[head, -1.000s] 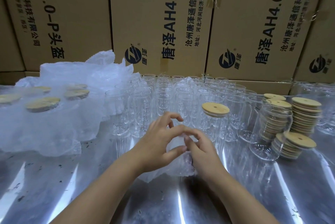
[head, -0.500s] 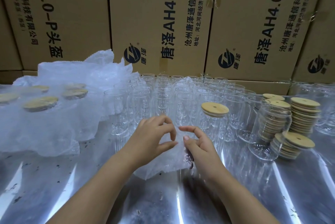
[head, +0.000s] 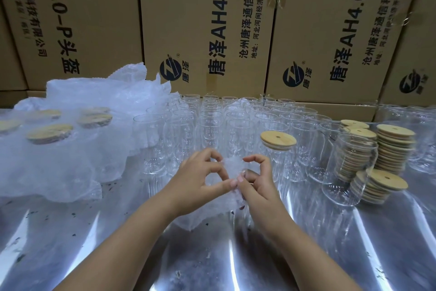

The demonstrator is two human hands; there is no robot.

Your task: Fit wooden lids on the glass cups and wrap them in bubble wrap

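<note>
Bubble wrap [head: 207,216] bunched at frame centre on shiny table [head: 94,243]; I saw left hand [head: 198,182] and right hand [head: 259,187] both curled, pinching its top, thumb tips together. Could not tell if cup sat inside. Glass cups [head: 212,125] stood in rows just behind, one right of centre wearing wooden lid [head: 278,140]. Lid stacks [head: 394,146] at right; wrapped cups [head: 49,134] at left.

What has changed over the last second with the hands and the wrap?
The left hand and right hand drew slightly apart, then closed in again on the bubble wrap in front. Both now pinch it, thumb tips almost meeting low and index fingers arched above. The wrap has barely shifted. The lidded cup, the lid stacks and the wrapped cups on the left stayed put.
</note>
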